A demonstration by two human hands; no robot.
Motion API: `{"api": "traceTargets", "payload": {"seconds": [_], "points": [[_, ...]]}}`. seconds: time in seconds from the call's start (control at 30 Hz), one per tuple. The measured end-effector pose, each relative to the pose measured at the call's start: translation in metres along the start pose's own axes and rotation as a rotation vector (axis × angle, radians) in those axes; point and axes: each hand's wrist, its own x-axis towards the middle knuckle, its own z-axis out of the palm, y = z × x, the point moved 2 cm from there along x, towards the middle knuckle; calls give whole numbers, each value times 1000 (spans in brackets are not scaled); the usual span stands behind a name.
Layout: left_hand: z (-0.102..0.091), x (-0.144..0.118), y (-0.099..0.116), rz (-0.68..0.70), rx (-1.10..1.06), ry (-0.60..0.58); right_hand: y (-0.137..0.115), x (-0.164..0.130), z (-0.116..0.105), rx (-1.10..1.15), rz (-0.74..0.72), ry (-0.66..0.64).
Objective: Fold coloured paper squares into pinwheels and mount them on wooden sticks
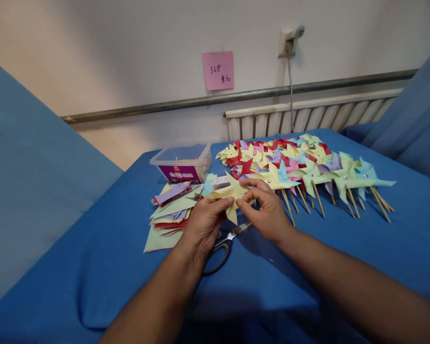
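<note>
Blue bedsheet [308, 267] is used as a workbench, yellow pinwheel paper [231, 193] pinched between left hand [204, 224] and right hand [268, 212] so folds stay put, scissors [224, 243] parked just beneath.

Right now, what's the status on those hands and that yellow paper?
Left hand and right hand both pinching the yellow paper pinwheel. Held above the scissors. Finished pinwheels lie beside, apart.
</note>
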Motion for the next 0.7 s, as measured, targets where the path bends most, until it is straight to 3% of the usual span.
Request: {"api": "traceTargets", "payload": {"seconds": [0.7], "points": [[0,-1,1,10,26,-11,1,-1,1,-8,24,-11]]}}
